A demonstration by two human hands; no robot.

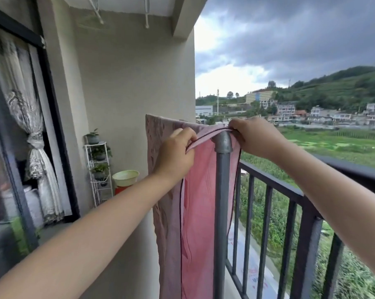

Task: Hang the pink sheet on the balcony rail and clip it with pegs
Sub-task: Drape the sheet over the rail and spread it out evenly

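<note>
While both forearms reach forward and up from the lower corners, the hands meet at the top of a grey metal post (222, 190). Left hand (175, 153): knuckles toward camera, fingers curled, pinching the dark-piped hem of the pink sheet (200, 203) just left of the post's pipe fitting. Right hand (255, 137): palm down, fingers curled over the same hem at the top of the fitting, wrist angled down to the right. Sheet is draped over the high bar that runs from the post toward the wall; patterned layer hangs on the left, plain pink layer falls in front of the post. Black balcony railing (294, 195) runs off to the right, below hand level. White plant rack (98, 173) and pale basin (125, 178) stand against the far wall.
</note>
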